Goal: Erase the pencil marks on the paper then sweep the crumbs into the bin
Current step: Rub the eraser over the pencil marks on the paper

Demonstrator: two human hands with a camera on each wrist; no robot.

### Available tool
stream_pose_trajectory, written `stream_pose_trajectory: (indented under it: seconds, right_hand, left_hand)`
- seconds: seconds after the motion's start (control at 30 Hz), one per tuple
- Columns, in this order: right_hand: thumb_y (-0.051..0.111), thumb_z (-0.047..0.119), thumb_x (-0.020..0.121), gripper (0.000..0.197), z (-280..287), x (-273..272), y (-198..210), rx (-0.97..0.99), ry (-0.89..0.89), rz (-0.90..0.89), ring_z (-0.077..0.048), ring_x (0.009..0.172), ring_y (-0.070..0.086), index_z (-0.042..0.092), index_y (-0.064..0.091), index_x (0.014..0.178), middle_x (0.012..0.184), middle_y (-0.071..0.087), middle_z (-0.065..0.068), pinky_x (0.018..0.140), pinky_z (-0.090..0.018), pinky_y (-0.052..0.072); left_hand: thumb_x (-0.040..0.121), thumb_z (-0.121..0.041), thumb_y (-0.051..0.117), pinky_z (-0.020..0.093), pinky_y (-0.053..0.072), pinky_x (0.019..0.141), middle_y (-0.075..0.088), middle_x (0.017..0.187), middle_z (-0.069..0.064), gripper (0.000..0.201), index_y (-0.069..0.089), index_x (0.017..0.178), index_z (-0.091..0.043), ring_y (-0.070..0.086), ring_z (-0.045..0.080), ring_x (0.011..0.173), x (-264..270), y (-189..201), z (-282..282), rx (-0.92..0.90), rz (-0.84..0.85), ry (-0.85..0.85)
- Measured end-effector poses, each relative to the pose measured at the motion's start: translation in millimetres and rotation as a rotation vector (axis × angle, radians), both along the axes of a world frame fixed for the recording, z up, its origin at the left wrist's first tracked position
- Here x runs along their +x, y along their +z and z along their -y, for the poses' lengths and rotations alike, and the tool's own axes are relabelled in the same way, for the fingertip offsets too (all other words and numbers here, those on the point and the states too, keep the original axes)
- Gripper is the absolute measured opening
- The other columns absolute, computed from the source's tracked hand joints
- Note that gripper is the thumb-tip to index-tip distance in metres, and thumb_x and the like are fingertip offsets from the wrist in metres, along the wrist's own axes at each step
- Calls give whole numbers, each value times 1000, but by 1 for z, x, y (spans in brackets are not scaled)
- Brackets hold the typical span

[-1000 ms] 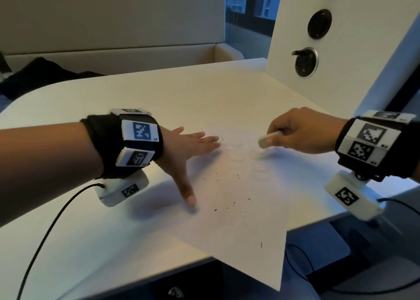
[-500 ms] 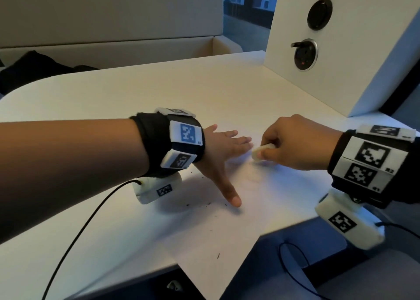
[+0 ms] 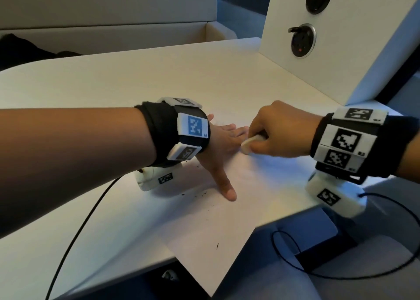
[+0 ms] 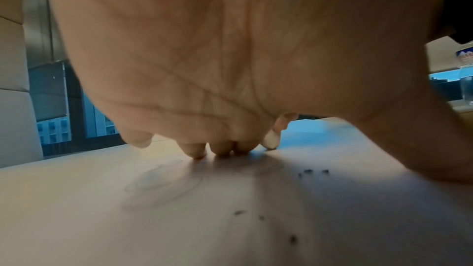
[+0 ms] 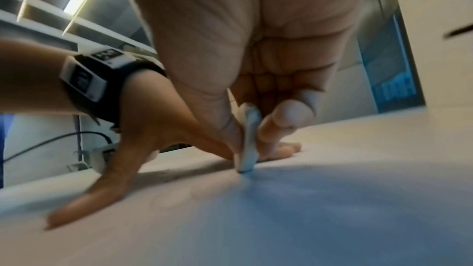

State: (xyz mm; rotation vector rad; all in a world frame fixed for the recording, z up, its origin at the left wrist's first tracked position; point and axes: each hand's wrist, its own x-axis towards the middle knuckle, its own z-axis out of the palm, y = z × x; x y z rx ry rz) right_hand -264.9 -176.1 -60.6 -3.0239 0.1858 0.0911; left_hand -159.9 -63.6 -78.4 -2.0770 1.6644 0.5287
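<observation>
A white sheet of paper [image 3: 227, 236] lies on the table, one corner hanging over the front edge. My left hand [image 3: 223, 149] presses flat on it, fingers spread and thumb pointing toward me. My right hand [image 3: 279, 131] pinches a white eraser [image 3: 250, 143] between thumb and fingers, its tip on the paper beside the left fingertips. In the right wrist view the eraser [image 5: 248, 139] stands on edge against the sheet. Faint pencil ovals [image 4: 158, 181] show in the left wrist view. Dark eraser crumbs [image 3: 202, 194] dot the paper near the left thumb.
The white table [image 3: 113, 76] stretches back to a beige bench. A white box panel with round sockets [image 3: 302, 40] stands at the back right. A black cable [image 3: 75, 236] trails from the left wrist, another loops below the table edge [image 3: 341, 265]. No bin is in view.
The right hand has carried the eraser leftward until it sits beside the left fingertips. The left hand stays pressed on the paper. The head view has shifted closer.
</observation>
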Motion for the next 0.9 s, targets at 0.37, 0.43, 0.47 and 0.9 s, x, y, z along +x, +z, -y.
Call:
stream_pose_trajectory:
  seconds: [0.37,0.43,0.47,0.9]
  right_hand:
    - [69,40,81,29,-3,2,-1,61,-25,-15,-8,44,44,18,70,63,50,57,1,49,-25,38]
    - [67,35,83,30,-17,-5,-4,69,44,-42,-8,41,45,19,66,57,46,54,2,47,-21,37]
    - [67,36,83,32,-23,-9,-6,94,71,-73,-7,41,47,22,63,54,44,52,4,46,-19,35]
    - [71,43,79,32,-7,-5,-2,117,6,-80,-7,42,43,19,68,58,45,52,6,45,-17,35]
  left_hand:
    - [59,-82,63,64,-5,114,-23,159,-13,133,-25,148,-36,-16,13,148,2,-3,0,-7,-3,-3]
    - [60,-83,62,65,-5,113,-22,160,-13,129,-21,149,-40,-18,14,148,4,-4,0,5,-20,-4]
    - [60,-83,61,65,-6,113,-21,160,-13,127,-18,149,-41,-19,15,148,4,-5,0,12,-25,-1]
    - [56,-87,61,61,-8,115,-25,159,-12,140,-24,150,-29,-18,13,147,4,-6,1,31,14,22]
